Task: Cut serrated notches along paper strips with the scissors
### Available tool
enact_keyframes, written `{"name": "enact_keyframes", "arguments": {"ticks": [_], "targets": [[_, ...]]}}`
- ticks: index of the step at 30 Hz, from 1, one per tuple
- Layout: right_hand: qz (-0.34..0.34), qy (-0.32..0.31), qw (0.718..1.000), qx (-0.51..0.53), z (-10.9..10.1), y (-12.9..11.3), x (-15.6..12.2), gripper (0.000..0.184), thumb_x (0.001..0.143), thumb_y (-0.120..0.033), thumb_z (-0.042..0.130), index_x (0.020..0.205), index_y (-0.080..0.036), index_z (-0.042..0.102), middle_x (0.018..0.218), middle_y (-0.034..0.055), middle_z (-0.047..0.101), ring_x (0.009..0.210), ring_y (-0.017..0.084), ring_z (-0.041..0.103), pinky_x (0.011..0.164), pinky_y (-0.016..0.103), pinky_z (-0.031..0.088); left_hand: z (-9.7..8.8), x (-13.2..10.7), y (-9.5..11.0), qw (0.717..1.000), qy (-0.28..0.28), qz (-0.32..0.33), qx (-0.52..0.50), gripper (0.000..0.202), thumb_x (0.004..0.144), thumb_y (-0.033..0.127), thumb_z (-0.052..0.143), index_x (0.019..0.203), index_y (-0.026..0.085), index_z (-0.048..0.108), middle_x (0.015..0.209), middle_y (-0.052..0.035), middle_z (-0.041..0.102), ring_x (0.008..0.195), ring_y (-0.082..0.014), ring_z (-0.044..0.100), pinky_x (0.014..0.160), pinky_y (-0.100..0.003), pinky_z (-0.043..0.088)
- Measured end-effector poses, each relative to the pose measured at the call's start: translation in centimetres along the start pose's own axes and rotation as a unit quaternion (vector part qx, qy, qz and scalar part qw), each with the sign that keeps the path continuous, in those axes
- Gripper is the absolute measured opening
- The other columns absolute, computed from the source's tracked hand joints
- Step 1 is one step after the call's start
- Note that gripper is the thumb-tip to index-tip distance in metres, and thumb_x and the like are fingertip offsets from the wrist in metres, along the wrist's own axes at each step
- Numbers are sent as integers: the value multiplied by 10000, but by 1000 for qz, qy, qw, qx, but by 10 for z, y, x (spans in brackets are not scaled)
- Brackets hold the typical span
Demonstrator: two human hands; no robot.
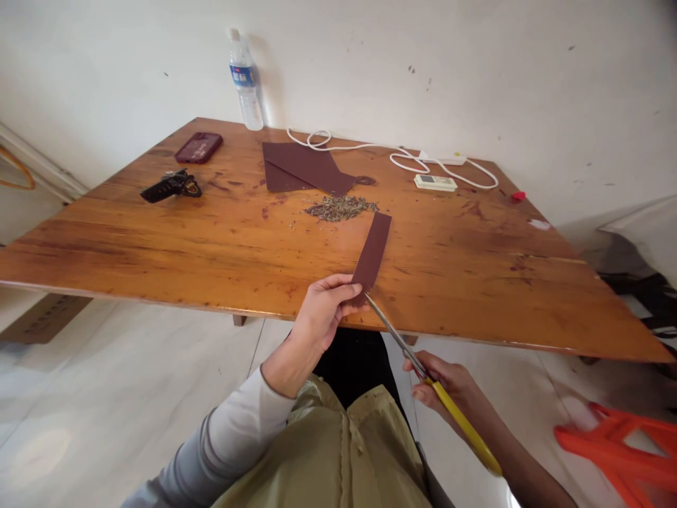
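My left hand (pixel 325 307) pinches the near end of a dark maroon strip (pixel 375 247), which looks like paper or thin card. The strip's near edge is cut into a fine fringe, and its far end reaches up over the table. In my right hand (pixel 444 381) is a pair of scissors (pixel 399 342) with yellow handles. Their blade tips meet the strip's fringed edge beside my left thumb. Beyond the strip lies a heap of small dry shreds (pixel 341 207), brownish and greenish. Larger maroon sheets (pixel 301 166) lie overlapping behind the heap.
On the wooden table (pixel 211 261) are a clear bottle (pixel 246 88), a maroon phone case (pixel 199 147), a black hair claw clip (pixel 172 185), a white cable (pixel 364 146) and a small white device (pixel 435 183). An orange-red plastic stool (pixel 597 437) stands at the lower right.
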State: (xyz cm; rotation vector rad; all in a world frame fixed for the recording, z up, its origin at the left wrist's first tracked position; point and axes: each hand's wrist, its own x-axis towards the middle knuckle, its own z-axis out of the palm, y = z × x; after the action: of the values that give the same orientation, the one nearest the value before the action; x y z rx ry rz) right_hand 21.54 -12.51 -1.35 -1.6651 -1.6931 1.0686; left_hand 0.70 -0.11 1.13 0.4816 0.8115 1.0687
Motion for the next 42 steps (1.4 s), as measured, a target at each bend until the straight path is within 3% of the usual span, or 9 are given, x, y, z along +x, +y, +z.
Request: {"name": "enact_keyframes", "arguments": {"ticks": [2,7,12,14,17,20,31,42], "targets": [[9,-14,1000,13,2,6,0,248,834,-455,660,889,-214,639,569,-72,374,496,136,314,470,254,289,1,-1,0,1000,1,3,2,232,511,159,883,679,123,727,666,-10,677,587,-119,612,619,-306,596],[31,-35,998,38,6,3,1,367,822,-525,670,985,-196,656,625,-43,452,513,141,393,474,251,368,1,0,-1,1000,0,9,1,233,515,171,887,690,134,738,673,-8,691,580,-121,616,620,-306,586],[10,-59,988,142,16,-11,-3,615,851,-714,514,1091,-160,630,735,3,512,522,132,404,432,235,364,2,1,-3,1000,-7,28,6,183,543,191,869,671,138,748,645,-10,687,562,-111,605,609,-275,541],[26,-50,988,144,24,-10,-6,579,858,-668,534,1119,-158,618,751,8,522,527,134,425,427,231,362,3,0,-4,999,0,42,10,156,553,186,852,659,140,748,626,-5,674,557,-103,584,598,-260,513],[34,-18,993,110,35,-8,-9,419,876,-476,567,1165,-177,613,763,13,565,578,159,509,525,263,452,5,-1,-5,998,17,52,12,133,555,185,839,638,152,741,611,2,662,556,-99,564,597,-256,483],[26,22,997,70,43,-8,-9,327,858,-381,563,1115,-195,643,758,18,606,625,184,570,587,286,497,6,-1,-6,998,29,53,6,136,555,186,834,654,156,746,631,-2,673,572,-99,562,616,-254,468],[14,70,997,42,52,-11,-1,265,805,-394,549,949,-197,652,575,-57,438,460,138,411,435,238,354,7,-1,-8,997,38,69,-2,115,570,180,813,659,159,745,624,5,659,593,-100,546,640,-249,444],[25,81,996,38,53,-12,-1,149,808,-334,562,882,-217,618,584,-56,460,465,139,420,463,243,377,6,-1,-8,998,29,60,-12,152,569,189,843,680,166,743,642,8,667,583,-101,570,630,-254,478]]}}
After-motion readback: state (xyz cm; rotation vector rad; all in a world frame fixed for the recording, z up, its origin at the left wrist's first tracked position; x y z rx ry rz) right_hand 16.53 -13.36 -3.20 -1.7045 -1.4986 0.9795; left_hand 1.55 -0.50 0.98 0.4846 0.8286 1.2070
